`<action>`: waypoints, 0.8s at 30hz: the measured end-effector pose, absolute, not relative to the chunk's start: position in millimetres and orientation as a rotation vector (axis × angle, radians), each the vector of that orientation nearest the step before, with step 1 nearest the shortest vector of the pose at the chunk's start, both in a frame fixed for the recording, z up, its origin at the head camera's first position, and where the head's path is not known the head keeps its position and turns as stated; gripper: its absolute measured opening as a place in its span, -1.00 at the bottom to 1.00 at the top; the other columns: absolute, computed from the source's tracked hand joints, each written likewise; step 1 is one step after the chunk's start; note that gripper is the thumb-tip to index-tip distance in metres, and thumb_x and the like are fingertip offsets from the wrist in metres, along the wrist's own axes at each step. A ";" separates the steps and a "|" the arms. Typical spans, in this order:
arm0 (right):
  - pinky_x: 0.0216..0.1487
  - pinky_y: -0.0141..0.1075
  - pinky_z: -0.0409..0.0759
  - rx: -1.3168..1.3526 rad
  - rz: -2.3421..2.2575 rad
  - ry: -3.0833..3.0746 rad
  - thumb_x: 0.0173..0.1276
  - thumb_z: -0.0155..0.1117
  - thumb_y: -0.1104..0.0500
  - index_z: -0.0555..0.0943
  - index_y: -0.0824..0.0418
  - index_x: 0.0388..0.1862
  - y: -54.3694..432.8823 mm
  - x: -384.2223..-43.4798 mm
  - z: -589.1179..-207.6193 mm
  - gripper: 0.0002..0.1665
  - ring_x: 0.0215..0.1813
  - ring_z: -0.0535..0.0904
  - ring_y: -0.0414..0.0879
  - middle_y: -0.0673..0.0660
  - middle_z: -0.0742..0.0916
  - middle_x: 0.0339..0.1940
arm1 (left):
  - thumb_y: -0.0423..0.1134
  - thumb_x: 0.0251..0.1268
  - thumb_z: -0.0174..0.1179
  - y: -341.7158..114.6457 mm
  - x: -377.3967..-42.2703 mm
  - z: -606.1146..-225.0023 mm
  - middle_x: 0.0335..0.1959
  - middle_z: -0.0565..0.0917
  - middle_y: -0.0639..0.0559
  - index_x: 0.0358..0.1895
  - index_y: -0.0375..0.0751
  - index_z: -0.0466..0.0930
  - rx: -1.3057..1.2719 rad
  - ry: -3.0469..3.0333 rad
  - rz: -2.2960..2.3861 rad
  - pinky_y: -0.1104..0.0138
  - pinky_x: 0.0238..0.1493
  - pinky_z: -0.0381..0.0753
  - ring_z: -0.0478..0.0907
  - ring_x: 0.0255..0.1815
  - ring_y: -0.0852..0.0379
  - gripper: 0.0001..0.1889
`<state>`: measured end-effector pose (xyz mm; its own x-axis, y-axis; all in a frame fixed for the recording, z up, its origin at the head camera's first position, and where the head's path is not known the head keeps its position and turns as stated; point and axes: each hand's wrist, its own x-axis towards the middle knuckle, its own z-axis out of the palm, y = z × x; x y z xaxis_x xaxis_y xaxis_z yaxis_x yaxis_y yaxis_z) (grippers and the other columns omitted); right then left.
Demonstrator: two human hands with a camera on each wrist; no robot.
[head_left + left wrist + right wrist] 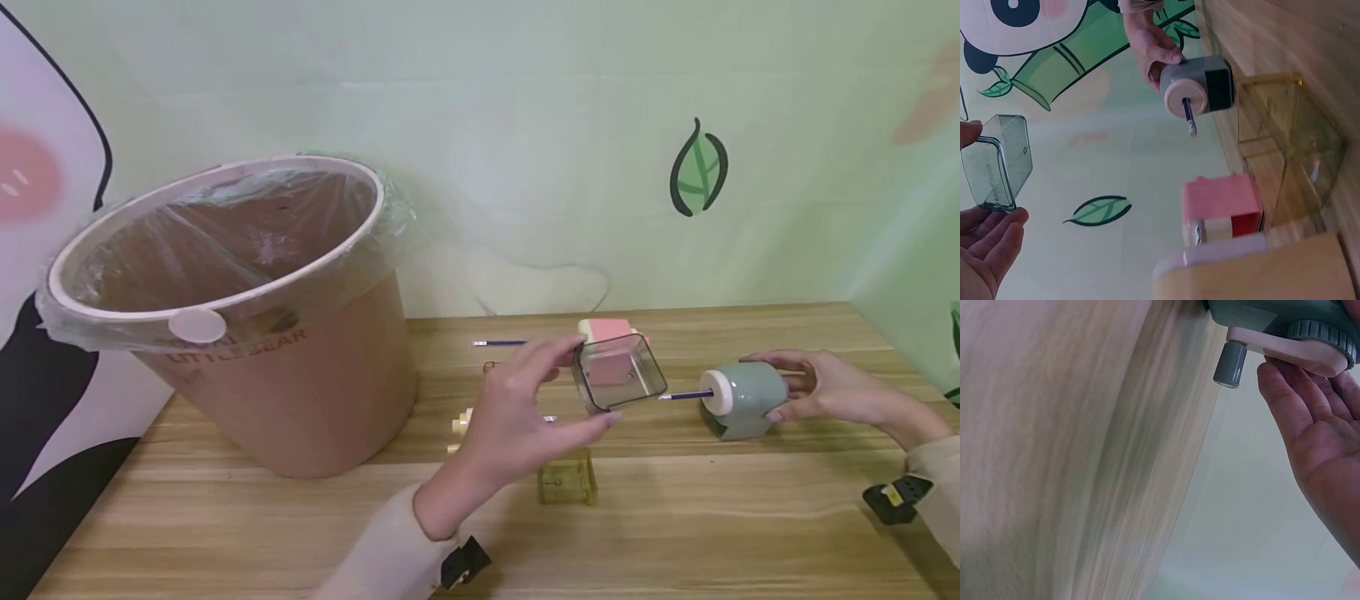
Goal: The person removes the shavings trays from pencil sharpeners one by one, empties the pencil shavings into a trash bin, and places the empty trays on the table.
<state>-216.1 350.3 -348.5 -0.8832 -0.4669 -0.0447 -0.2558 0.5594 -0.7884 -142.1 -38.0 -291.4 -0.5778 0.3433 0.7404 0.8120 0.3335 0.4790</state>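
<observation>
My left hand (pixel 517 417) pinches a clear grey plastic drawer (pixel 637 379) by its sides, raised above the table. Its inside looks bare in the left wrist view. My right hand (pixel 821 387) grips a grey-green crank pencil sharpener (pixel 756 392) from its rear. A dark pencil (pixel 686 395) sticks out of the sharpener's round pale front. In the left wrist view, a dark opening (pixel 1218 87) shows in the sharpener's body. The right wrist view shows its pink crank arm with a grey knob (pixel 1230 365), near my fingers.
A large bin (pixel 337 375) with a plastic liner stands at left. Behind the left hand sits a pink sharpener (pixel 606 328). A yellow see-through drawer (pixel 566 481) lies nearer. Another pencil (pixel 498 342) lies toward the back; cream pieces (pixel 459 426) are partly hidden.
</observation>
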 end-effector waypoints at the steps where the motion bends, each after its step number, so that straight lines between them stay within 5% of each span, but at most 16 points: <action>1: -0.23 -0.41 0.57 -0.613 -1.224 2.544 -0.04 0.40 0.38 0.26 0.43 0.22 350.5 -216.0 -348.2 -0.18 -0.10 0.47 -0.47 -0.38 0.44 -0.06 | -0.18 -0.23 0.47 -34.9 -142.4 -292.6 -0.17 0.61 -0.03 0.05 -0.33 0.46 -1.016 -2.092 -1.198 0.55 -0.10 0.50 0.55 -0.16 0.20 -0.34; 15: -0.25 -0.35 0.60 -0.636 -1.241 2.539 -0.04 0.39 0.40 0.26 0.43 0.23 350.7 -217.0 -350.7 -0.18 -0.10 0.49 -0.43 -0.35 0.45 0.00 | -0.02 -0.18 0.44 7.4 -139.5 -306.7 0.03 0.58 0.04 0.17 -0.17 0.41 -0.997 -2.334 -1.206 0.66 -0.14 0.43 0.55 -0.15 0.29 -0.27; 24: -0.26 -0.34 0.60 -0.650 -1.257 2.511 -0.01 0.36 0.40 0.24 0.44 0.23 349.4 -216.8 -350.9 -0.19 -0.10 0.48 -0.46 -0.45 0.43 -0.04 | 0.14 -0.17 0.38 25.8 -140.2 -315.2 -0.15 0.63 0.16 0.12 -0.09 0.47 -0.900 -2.573 -1.122 0.71 -0.28 0.40 0.53 -0.24 0.37 -0.30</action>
